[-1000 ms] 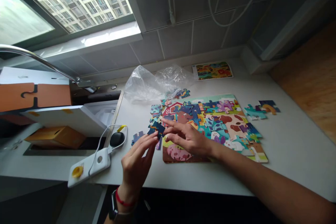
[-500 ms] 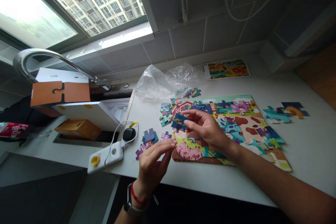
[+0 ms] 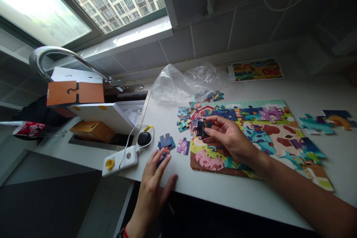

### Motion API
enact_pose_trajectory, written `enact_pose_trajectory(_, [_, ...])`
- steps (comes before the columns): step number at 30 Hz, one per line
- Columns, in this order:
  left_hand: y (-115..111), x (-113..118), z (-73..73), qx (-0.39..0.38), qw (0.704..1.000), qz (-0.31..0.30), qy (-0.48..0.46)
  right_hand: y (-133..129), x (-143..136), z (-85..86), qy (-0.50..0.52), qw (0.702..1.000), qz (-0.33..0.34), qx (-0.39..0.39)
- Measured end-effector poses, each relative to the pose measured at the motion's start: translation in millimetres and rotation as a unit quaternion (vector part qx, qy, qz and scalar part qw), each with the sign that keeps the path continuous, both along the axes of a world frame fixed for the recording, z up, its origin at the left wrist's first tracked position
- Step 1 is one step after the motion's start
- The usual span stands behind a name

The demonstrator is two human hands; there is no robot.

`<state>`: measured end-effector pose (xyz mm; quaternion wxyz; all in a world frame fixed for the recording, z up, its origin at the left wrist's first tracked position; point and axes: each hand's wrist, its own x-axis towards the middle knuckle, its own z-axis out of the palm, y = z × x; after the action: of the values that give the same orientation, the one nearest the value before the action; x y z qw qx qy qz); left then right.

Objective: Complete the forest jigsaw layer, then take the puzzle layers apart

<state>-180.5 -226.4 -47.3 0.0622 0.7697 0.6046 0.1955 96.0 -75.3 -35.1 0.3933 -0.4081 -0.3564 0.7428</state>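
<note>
My right hand (image 3: 225, 134) pinches a dark blue puzzle piece (image 3: 199, 128) above the left part of a farm puzzle (image 3: 209, 159). Other loose pieces lie over that puzzle. My left hand (image 3: 154, 182) has its fingers spread at a small pile of blue and purple pieces (image 3: 165, 140), its fingertips covering the pile's lower part. A purple piece with eyes (image 3: 183, 145) lies between the pile and the puzzle. More loose pieces (image 3: 183, 119) rest at the puzzle's upper left.
Crumpled clear plastic (image 3: 178, 85) lies behind the puzzle, beside a picture card (image 3: 256, 70). Joined pieces (image 3: 316, 124) are at the right. A white power strip (image 3: 119, 161), sink, faucet (image 3: 69, 54) and boxes (image 3: 90, 93) stand left.
My left hand has moved left and down from beside the held piece to the small pile, its fingers now spread. My right hand still holds the dark piece. The view has shifted.
</note>
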Motion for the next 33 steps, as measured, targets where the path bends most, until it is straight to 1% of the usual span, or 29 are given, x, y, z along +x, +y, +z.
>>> enact_pose_trajectory(2, [0.1, -8.7, -5.8, -0.024, 0.999, 0.019, 0.029, 0.1, 0.1, 1.4, 0.008, 1.000, -0.014, -0.012])
enact_pose_trajectory(4, [3.2, -12.5, -9.6, -0.036, 0.999, 0.005, 0.041, 0.0, 0.6, 3.3, 0.017, 0.999, -0.017, -0.023])
enact_pose_trajectory(6, [8.8, -11.9, -11.0, -0.040, 0.998, -0.014, 0.045, 0.5, 2.0, 6.1, 0.020, 0.999, -0.001, -0.032])
enact_pose_trajectory(8, [16.9, -9.2, -11.0, -0.047, 0.997, -0.027, 0.053, 2.9, 5.9, 11.1, 0.025, 0.999, 0.008, -0.021])
enact_pose_trajectory(9, [21.6, -7.8, -11.1, -0.051, 0.997, -0.029, 0.058, 5.1, 9.4, 14.6, 0.029, 1.000, 0.003, -0.008])
enact_pose_trajectory(12, [38.2, -5.9, -13.4, -0.060, 0.996, -0.030, 0.062, 15.4, 27.9, 28.0, 0.020, 0.997, -0.058, 0.049])
enact_pose_trajectory(15, [55.1, -4.6, -16.1, -0.056, 0.997, -0.032, 0.049, 25.6, 55.7, 39.0, -0.031, 0.987, -0.131, 0.091])
enact_pose_trajectory(17, [65.5, 0.0, -13.6, -0.043, 0.998, -0.025, 0.040, 28.7, 75.1, 40.8, -0.054, 0.981, -0.163, 0.093])
enact_pose_trajectory(18, [70.6, 4.2, -9.9, -0.035, 0.998, -0.021, 0.037, 28.9, 83.9, 39.7, -0.062, 0.979, -0.172, 0.088])
enact_pose_trajectory(20, [81.4, 16.3, 2.3, -0.024, 0.999, -0.024, 0.032, 27.3, 99.0, 35.0, -0.071, 0.977, -0.185, 0.074])
enact_pose_trajectory(21, [87.7, 24.0, 10.2, -0.024, 0.998, -0.041, 0.031, 26.1, 104.9, 32.1, -0.075, 0.977, -0.187, 0.067])
enact_pose_trajectory(22, [94.9, 32.5, 18.3, -0.027, 0.997, -0.066, 0.032, 25.0, 109.7, 29.5, -0.079, 0.977, -0.189, 0.061])
enact_pose_trajectory(24, [112.5, 50.3, 32.6, -0.040, 0.989, -0.137, 0.029, 23.7, 116.0, 26.3, -0.083, 0.976, -0.192, 0.063])
enact_pose_trajectory(26, [134.5, 66.4, 39.6, -0.053, 0.979, -0.194, 0.013, 23.8, 118.0, 25.7, -0.073, 0.973, -0.203, 0.082])
enact_pose_trajectory(27, [146.8, 73.0, 39.6, -0.055, 0.978, -0.201, 0.011, 24.0, 117.8, 25.9, -0.065, 0.971, -0.209, 0.092])
enact_pose_trajectory(28, [159.5, 78.5, 37.4, -0.047, 0.980, -0.194, 0.018, 24.0, 117.0, 25.9, -0.059, 0.971, -0.209, 0.098])
enact_pose_trajectory(30, [184.8, 86.2, 28.5, -0.036, 0.983, -0.176, 0.029, 23.5, 114.7, 24.3, -0.062, 0.974, -0.194, 0.098])
enact_pose_trajectory(33, [218.0, 94.1, 14.5, -0.041, 0.984, -0.170, 0.018, 21.4, 111.3, 17.3, -0.084, 0.979, -0.156, 0.099])
